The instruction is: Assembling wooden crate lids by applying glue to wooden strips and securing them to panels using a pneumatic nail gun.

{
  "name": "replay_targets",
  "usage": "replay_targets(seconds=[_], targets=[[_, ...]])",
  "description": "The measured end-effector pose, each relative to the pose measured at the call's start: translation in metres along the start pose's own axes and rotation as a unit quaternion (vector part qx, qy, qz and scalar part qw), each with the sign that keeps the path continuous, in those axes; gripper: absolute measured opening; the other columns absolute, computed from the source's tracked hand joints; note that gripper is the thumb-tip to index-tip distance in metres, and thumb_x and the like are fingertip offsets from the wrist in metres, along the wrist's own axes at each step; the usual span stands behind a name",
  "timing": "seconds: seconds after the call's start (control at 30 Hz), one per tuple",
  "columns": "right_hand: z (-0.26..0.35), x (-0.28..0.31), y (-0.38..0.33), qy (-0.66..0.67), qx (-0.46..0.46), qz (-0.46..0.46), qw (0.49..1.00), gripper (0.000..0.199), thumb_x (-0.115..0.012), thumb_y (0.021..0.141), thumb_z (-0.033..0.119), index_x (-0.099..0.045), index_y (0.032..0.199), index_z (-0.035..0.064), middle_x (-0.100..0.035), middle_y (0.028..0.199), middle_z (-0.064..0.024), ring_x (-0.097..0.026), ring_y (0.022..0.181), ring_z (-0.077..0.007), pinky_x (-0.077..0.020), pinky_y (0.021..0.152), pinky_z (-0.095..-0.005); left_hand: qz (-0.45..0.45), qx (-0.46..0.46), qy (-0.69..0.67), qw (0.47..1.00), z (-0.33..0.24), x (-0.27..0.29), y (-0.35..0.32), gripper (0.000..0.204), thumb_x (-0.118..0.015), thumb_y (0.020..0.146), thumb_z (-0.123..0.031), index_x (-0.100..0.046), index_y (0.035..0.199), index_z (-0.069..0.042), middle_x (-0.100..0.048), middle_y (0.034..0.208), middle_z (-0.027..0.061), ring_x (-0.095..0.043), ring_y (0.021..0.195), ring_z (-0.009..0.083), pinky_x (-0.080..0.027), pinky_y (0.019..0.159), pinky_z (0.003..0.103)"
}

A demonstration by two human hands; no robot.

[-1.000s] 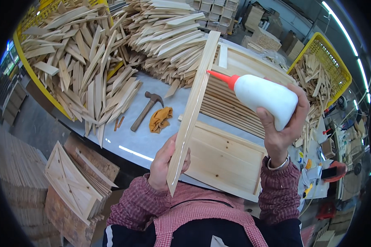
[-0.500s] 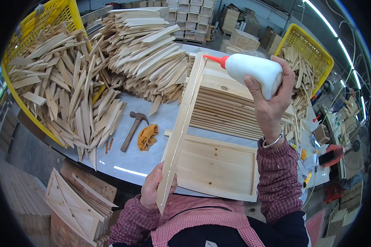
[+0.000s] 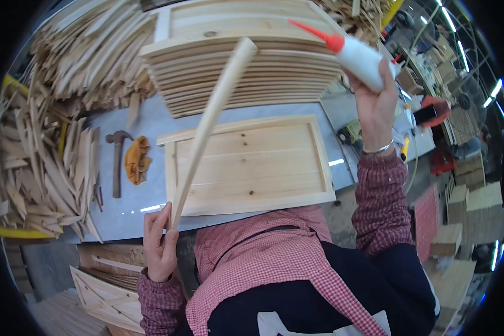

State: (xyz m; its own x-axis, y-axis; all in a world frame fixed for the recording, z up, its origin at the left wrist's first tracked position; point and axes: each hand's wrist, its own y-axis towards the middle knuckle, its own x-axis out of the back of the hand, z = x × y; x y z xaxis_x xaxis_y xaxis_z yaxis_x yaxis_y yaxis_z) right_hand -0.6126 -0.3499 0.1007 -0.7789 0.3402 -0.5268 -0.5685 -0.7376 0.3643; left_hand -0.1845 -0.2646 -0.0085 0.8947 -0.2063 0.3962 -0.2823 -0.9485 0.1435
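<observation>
My left hand [image 3: 160, 242] pinches the lower end of a long, narrow wooden strip [image 3: 211, 115], which slants up and to the right above the table. My right hand [image 3: 376, 103] is wrapped round a white glue bottle [image 3: 359, 60] with a red pointed nozzle. The bottle is tilted, its tip up and to the left, apart from the strip. Beneath the strip lies a framed wooden panel [image 3: 263, 162] with small dark knots, flat on the table. The strip's face that carries glue is not visible now.
Beyond the panel stands a stack of similar framed panels [image 3: 246, 73]. To the left are a hammer [image 3: 117, 162], an orange cloth [image 3: 136, 161] and heaped loose wooden strips [image 3: 36, 173]. A dense pile of wood slats [image 3: 95, 50] rises at the back left. More panels [image 3: 109, 297] lean below the table.
The glue bottle has come off the strip's far end and moved right. My left hand has shifted left and turned the strip, so the white glue line no longer shows. The head view has tilted downward.
</observation>
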Motion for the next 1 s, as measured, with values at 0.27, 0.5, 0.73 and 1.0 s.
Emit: replay_targets(seconds=[0.27, 0.5, 0.73, 1.0], targets=[[-0.046, 0.121, -0.087, 0.106, -0.189, -0.197, 0.956, 0.049, -0.052, 0.093, 0.035, -0.045, 0.125, -0.0016, -0.053, 0.125, -0.0189, -0.05, 0.116, -0.0358, -0.04, 0.1, -0.0527, 0.05, -0.097, 0.204, 0.973, 0.015, -0.057, 0.038, 0.041, -0.059, 0.078, 0.002, -0.057, 0.119, -0.001, -0.049, 0.095, 0.0139, -0.05, 0.086, 0.0273, -0.042, 0.076, 0.034], [-0.069, 0.143, -0.113, 0.18, -0.233, -0.254, 0.921, 0.051, -0.053, 0.09, 0.041, -0.05, 0.122, 0.0008, -0.055, 0.123, -0.0168, -0.052, 0.115, -0.0333, -0.04, 0.099, -0.0471, 0.099, -0.109, 0.272, 0.951, 0.022, -0.087, 0.063, 0.04, -0.06, 0.078, 0.003, -0.059, 0.118, -0.001, -0.048, 0.092, 0.0138, -0.05, 0.087, 0.0274, -0.043, 0.075, 0.035], [-0.073, 0.147, -0.11, 0.184, -0.23, -0.277, 0.915, 0.053, -0.054, 0.09, 0.04, -0.048, 0.123, -0.0002, -0.055, 0.124, -0.0181, -0.05, 0.116, -0.0354, -0.0356, 0.104, -0.0501, 0.084, -0.142, 0.291, 0.942, 0.028, -0.102, 0.077, 0.04, -0.063, 0.076, -0.002, -0.06, 0.116, -0.004, -0.051, 0.088, 0.0121, -0.048, 0.08, 0.0271, -0.039, 0.072, 0.038], [-0.073, 0.153, -0.11, 0.19, -0.227, -0.267, 0.917, 0.054, -0.053, 0.09, 0.04, -0.048, 0.124, -0.0013, -0.053, 0.125, -0.0199, -0.049, 0.117, -0.037, -0.0338, 0.105, -0.0528, 0.058, -0.18, 0.305, 0.933, 0.031, -0.112, 0.089, 0.04, -0.063, 0.075, -0.003, -0.06, 0.115, -0.003, -0.052, 0.088, 0.0112, -0.049, 0.077, 0.0264, -0.039, 0.071, 0.037]])
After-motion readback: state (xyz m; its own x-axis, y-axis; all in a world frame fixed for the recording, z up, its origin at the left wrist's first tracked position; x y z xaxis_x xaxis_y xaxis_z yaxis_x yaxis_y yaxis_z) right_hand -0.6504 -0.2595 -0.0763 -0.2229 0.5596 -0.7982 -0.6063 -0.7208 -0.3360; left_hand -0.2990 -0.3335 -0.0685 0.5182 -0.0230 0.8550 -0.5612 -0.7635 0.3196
